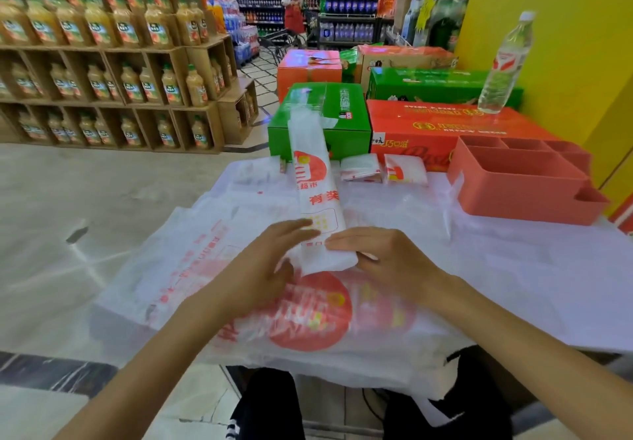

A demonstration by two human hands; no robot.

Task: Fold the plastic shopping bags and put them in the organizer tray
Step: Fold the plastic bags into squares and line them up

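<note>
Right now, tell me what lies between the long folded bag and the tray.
In the head view, two small folded bags lie between the long folded bag and the tray.

Left hand point(274, 261) motion-blurred, fingertips smeared over folded strip point(317, 196). Strip's near end tucked under both hands, right hand point(383, 261) thumb hidden behind it. Loose bags point(308, 319) blurry too, print unreadable. Tray point(524, 179) compartments partly hidden by own walls. Far shelves point(102, 45) too soft for labels. Forearms cut off at bottom edge.
</note>
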